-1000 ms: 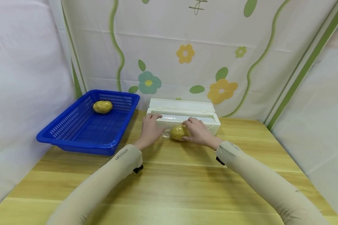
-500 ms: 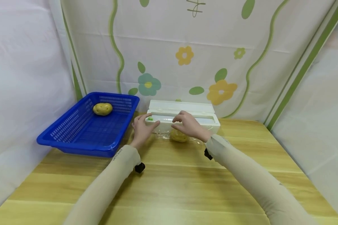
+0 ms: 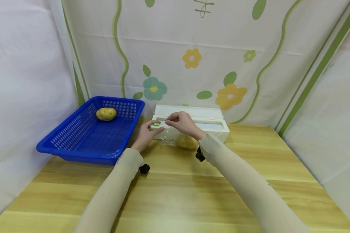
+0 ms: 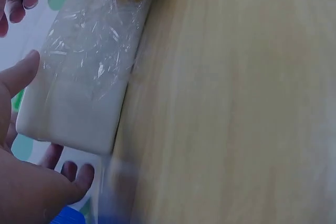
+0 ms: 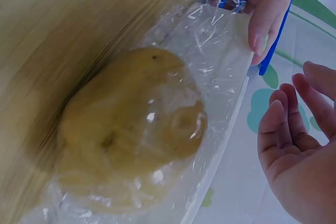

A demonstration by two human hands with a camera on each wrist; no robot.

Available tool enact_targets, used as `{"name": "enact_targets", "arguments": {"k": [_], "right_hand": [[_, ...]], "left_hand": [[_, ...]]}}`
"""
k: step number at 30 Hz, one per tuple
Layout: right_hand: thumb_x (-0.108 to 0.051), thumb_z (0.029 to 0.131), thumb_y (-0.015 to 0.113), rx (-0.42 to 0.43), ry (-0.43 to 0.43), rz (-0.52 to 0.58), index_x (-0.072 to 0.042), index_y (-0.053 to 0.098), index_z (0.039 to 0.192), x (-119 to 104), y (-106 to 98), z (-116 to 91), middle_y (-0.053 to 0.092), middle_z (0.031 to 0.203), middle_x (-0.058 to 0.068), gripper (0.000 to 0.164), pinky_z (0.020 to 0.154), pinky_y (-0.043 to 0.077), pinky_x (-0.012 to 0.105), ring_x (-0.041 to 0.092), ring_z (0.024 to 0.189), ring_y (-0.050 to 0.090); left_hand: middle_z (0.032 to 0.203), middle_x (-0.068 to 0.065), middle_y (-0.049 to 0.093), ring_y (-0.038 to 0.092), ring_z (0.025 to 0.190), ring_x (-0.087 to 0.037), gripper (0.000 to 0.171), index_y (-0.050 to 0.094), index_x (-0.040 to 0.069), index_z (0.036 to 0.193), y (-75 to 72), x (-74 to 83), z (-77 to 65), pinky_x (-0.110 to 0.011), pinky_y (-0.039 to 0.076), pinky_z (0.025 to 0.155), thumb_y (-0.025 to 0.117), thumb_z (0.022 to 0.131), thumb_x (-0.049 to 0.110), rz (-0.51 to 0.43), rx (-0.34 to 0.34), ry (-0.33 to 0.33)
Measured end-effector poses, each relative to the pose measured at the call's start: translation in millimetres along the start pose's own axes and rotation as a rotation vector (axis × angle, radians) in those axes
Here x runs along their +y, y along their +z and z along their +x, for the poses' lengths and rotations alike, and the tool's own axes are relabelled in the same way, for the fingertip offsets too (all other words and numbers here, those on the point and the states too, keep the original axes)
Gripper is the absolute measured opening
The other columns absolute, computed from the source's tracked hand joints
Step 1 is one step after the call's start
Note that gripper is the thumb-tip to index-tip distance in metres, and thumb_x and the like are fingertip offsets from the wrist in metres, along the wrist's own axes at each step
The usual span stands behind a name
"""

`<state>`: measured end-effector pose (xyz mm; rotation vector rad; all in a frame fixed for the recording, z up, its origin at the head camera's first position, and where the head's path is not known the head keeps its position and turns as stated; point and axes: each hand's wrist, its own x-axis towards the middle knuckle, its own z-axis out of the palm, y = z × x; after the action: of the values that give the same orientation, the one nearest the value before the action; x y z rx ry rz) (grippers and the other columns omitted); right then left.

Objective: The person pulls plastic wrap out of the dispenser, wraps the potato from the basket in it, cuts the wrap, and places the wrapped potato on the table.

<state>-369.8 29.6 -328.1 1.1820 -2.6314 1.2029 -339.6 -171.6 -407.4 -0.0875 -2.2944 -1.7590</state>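
A white cling film box (image 3: 220, 129) stands on the table with its lid raised at the back. My left hand (image 3: 144, 135) grips its left end, with the thumb (image 4: 23, 72) at the front top edge and fingers around the end. Near that thumb sits a small green slider (image 3: 156, 124). My right hand (image 3: 183, 123) hovers above the box, fingers loosely curled and nothing visible between them, just right of the slider. Against the box's front lies a potato (image 5: 131, 129) under clear film (image 4: 94, 45), which runs up the box's front face.
At the left stands a blue basket (image 3: 43, 149) with another potato (image 3: 106, 114) in it. Bare wooden table (image 3: 175, 197) extends in front of the box. A printed fabric wall (image 3: 169, 38) rises close behind.
My right hand has left the wrapped potato and moved up and left over the box. My left hand has shifted left from the film to the box's left end, and the green slider shows.
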Motion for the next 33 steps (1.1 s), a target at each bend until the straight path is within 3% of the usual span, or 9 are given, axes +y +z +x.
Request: {"name": "enact_targets", "arguments": {"k": [4, 11, 15, 18, 22, 25, 29, 33], "right_hand": [[-0.020, 0.097, 0.065, -0.015, 0.020, 0.031, -0.004, 0.075, 0.107, -2.9, 6.2, 10.3, 0.070, 0.093, -0.002, 0.021, 0.077, 0.052, 0.034, 0.028, 0.090, 0.065], [-0.017, 0.095, 0.068, -0.047, 0.019, -0.019, -0.005, 0.075, 0.106, -4.0, 17.6, 24.7, 0.071, 0.093, 0.000, 0.018, 0.070, 0.052, 0.031, 0.020, 0.083, 0.065], [-0.014, 0.095, 0.068, -0.059, 0.004, -0.060, -0.005, 0.076, 0.106, -4.3, 24.7, 31.4, 0.071, 0.093, 0.001, 0.016, 0.065, 0.049, 0.030, 0.018, 0.076, 0.062], [-0.011, 0.095, 0.068, -0.057, 0.004, -0.065, -0.004, 0.076, 0.104, -2.3, 30.7, 34.4, 0.071, 0.089, 0.004, 0.014, 0.062, 0.047, 0.030, 0.024, 0.073, 0.063], [-0.010, 0.094, 0.068, -0.046, 0.022, -0.078, -0.003, 0.076, 0.101, -1.6, 36.8, 35.9, 0.071, 0.082, 0.006, 0.012, 0.062, 0.048, 0.028, 0.023, 0.069, 0.064], [-0.010, 0.093, 0.070, -0.026, 0.039, -0.091, -0.004, 0.077, 0.099, -2.1, 39.4, 36.4, 0.071, 0.081, 0.004, 0.011, 0.062, 0.049, 0.027, 0.017, 0.068, 0.062], [-0.011, 0.093, 0.070, -0.011, 0.063, -0.086, -0.004, 0.077, 0.096, -2.1, 41.0, 38.0, 0.070, 0.080, 0.003, 0.010, 0.062, 0.050, 0.027, 0.015, 0.067, 0.062], [-0.009, 0.094, 0.068, -0.038, 0.071, -0.102, -0.003, 0.076, 0.095, -4.0, 41.2, 40.4, 0.070, 0.081, 0.002, 0.010, 0.062, 0.050, 0.026, 0.016, 0.068, 0.063]], "left_hand": [[0.130, -0.009, 0.056, 0.049, 0.119, -0.027, 0.038, 0.067, 0.009, 0.116, -5.3, -3.9, 4.2, -0.045, 0.041, 0.096, 0.078, 0.087, 0.030, -0.037, -0.050, 0.023], [0.120, -0.005, 0.059, 0.051, 0.114, -0.024, 0.034, 0.073, 0.014, 0.113, -14.6, -3.1, 5.0, -0.044, 0.044, 0.093, 0.076, 0.087, 0.036, 0.145, -0.076, 0.094], [0.114, -0.004, 0.064, 0.057, 0.101, -0.021, 0.029, 0.075, 0.015, 0.111, -16.4, -0.8, 6.4, -0.041, 0.050, 0.081, 0.078, 0.086, 0.031, 0.144, -0.084, 0.106], [0.112, -0.002, 0.066, 0.059, 0.084, -0.017, 0.031, 0.074, 0.015, 0.113, -15.6, -2.5, 8.6, -0.033, 0.049, 0.067, 0.078, 0.086, 0.030, 0.129, -0.099, 0.107], [0.114, 0.000, 0.066, 0.048, 0.066, -0.015, 0.033, 0.073, 0.016, 0.116, -15.1, -5.1, 9.1, -0.027, 0.038, 0.055, 0.078, 0.086, 0.030, 0.109, -0.109, 0.080], [0.117, 0.000, 0.065, 0.051, 0.071, -0.015, 0.034, 0.073, 0.016, 0.117, -14.7, -5.6, 8.4, -0.028, 0.040, 0.058, 0.078, 0.086, 0.030, 0.089, -0.108, 0.070], [0.119, 0.000, 0.064, 0.060, 0.090, -0.018, 0.035, 0.072, 0.017, 0.117, -14.9, -4.6, 8.3, -0.032, 0.048, 0.064, 0.079, 0.086, 0.032, 0.094, -0.101, 0.083], [0.114, -0.001, 0.066, 0.059, 0.077, -0.020, 0.034, 0.073, 0.017, 0.115, -15.9, -3.1, 8.2, -0.030, 0.045, 0.057, 0.078, 0.086, 0.032, 0.119, -0.098, 0.095]]}}
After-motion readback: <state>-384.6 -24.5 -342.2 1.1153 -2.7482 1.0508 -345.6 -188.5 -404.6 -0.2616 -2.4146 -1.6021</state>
